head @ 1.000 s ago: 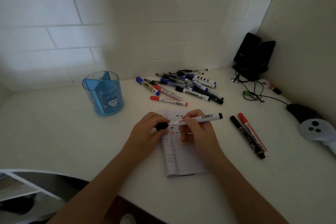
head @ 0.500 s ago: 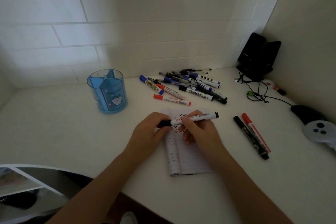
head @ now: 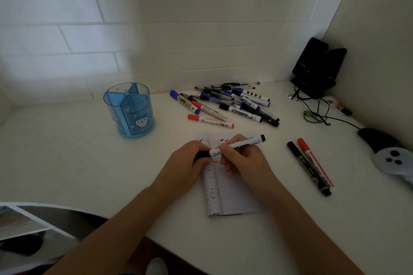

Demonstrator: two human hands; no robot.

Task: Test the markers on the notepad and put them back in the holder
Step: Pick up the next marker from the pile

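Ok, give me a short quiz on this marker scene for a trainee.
1. True or false: the blue holder lies tipped over.
2. The right hand holds the marker by its barrel. What grips its black cap? A left hand B nothing C a clip
3. Which colours are the two markers lying right of the notepad?
Key: 1 false; 2 A; 3 black and red.

The white bench [head: 67, 163] ends in a far right corner. A blue holder [head: 129, 116] stands upright at the far left, with a loose pile of markers and pens [head: 237, 104] to its right. An open notepad [head: 237, 196] lies near the centre. A black marker [head: 309, 169] and a red marker [head: 317, 164] lie side by side to its right. Black speakers [head: 317, 67], tangled cables [head: 314, 116], a dark mouse [head: 375, 138] and a white controller [head: 391, 159] line the right edge.
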